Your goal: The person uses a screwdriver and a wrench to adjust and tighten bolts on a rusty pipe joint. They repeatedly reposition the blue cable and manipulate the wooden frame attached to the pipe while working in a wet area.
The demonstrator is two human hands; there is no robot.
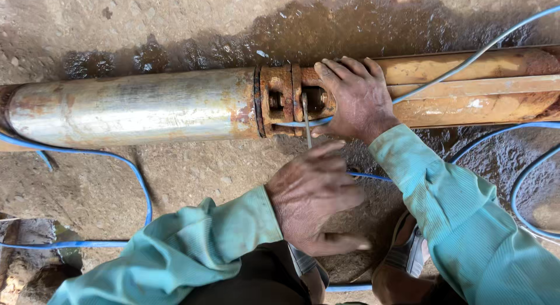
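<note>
1. Nearest the camera, two feet in sandals [408,255] stand on the wet concrete floor [192,176], between teal sleeves
2. The left hand [315,197] is curled shut around the lower end of a thin metal tool [305,121], whose long axis runs straight away from it toward the pipe
3. The tool's far tip sits in the rusty flange joint [280,100], just beyond the left hand, which is the nearer one
4. The right hand [356,98] lies closed over the joint's right side, fingers wrapped on the rusty pipe [478,89]
5. The grey steel cylinder [128,106] stretches left, lying crosswise; a blue cable [140,188] loops around
</note>
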